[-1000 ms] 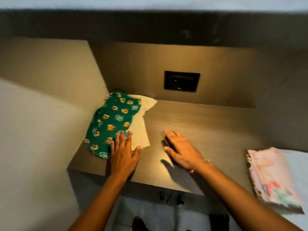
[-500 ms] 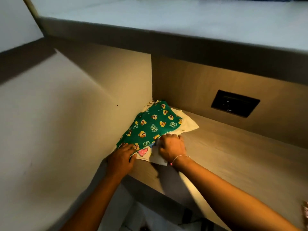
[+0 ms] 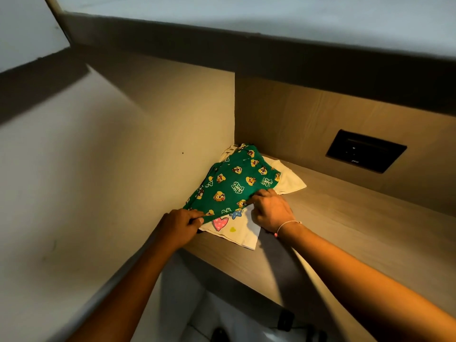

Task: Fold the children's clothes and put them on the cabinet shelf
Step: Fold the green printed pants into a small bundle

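Note:
A folded green garment [image 3: 234, 183] printed with yellow cartoon figures lies in the left back corner of the wooden shelf [image 3: 357, 233]. Under it lies a cream garment [image 3: 237, 230] with a pink heart and a blue star print. My left hand [image 3: 181, 225] pinches the green garment's near left edge. My right hand [image 3: 270, 209] grips its near right edge, knuckles up, a thin bracelet on the wrist. The near edge of the green garment is raised slightly off the cream one.
A beige side wall [image 3: 148, 169] closes the shelf on the left. A black socket plate [image 3: 365, 150] sits in the back panel. An upper board [image 3: 271, 50] overhangs the shelf. The floor [image 3: 222, 317] shows below the shelf's front edge.
A second ago both hands lay flat and open, the right one on the bare shelf. They have since closed on the green garment's near edge, and my view has turned left.

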The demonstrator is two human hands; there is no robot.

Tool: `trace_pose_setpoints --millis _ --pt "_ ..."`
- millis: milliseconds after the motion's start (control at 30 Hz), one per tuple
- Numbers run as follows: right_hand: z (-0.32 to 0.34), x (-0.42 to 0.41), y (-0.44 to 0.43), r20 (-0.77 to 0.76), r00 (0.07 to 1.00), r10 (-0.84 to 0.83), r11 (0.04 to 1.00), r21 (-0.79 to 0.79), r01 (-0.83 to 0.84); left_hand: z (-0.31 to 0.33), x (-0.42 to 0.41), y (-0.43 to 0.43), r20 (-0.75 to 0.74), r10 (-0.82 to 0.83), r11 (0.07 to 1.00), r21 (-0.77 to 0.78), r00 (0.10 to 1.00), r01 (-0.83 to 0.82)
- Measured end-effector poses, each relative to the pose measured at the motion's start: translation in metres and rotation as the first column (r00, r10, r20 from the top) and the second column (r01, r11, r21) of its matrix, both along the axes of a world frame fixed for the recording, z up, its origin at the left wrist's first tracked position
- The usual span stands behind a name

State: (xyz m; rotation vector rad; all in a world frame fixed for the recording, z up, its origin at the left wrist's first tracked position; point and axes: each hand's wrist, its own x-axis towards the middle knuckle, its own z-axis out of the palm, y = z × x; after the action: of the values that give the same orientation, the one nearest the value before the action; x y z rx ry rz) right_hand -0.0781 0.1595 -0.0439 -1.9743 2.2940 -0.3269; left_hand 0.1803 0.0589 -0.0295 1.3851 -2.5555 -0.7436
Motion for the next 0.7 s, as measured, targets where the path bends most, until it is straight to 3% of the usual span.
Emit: trace_pose_setpoints --millis 167,300,467,533,600,667,700 --pt "0.009 -0.004 -0.002 0.16 0.984 -0.076 0.996 -0.03 0.082 0.014 -0.007 0.003 -0.199 0.13 0.988 -0.055 0.971 -0.143" --pt "0.012 -0.015 -0.012 -0.059 0.992 -0.113 0.984 -0.142 0.104 0.035 -0.013 0.005 -0.414 0.086 0.978 -0.139 0.906 -0.157" --pt "0.019 -0.04 -0.031 -0.107 0.979 -0.172 0.985 0.0 0.173 0.051 -0.007 0.006 -0.56 0.039 0.981 -0.138 0.828 -0.139" --pt "0.023 -0.047 -0.031 0.001 0.972 -0.235 0.971 -0.035 0.235 0.055 -0.003 0.006 -0.576 0.03 0.98 -0.145 0.817 -0.138" --pt "0.037 -0.051 -0.029 0.307 0.891 -0.335 0.897 -0.187 0.402 0.06 0.0 0.005 -0.602 0.031 0.973 -0.166 0.798 -0.163" --pt "0.061 -0.055 -0.019 0.557 0.793 -0.247 0.799 -0.345 0.492 0.067 0.002 0.005 -0.639 0.029 0.969 -0.172 0.768 -0.18" --pt "0.076 -0.058 -0.008 0.594 0.787 -0.165 0.76 -0.432 0.486 0.071 0.003 0.005 -0.66 0.023 0.97 -0.166 0.751 -0.175"
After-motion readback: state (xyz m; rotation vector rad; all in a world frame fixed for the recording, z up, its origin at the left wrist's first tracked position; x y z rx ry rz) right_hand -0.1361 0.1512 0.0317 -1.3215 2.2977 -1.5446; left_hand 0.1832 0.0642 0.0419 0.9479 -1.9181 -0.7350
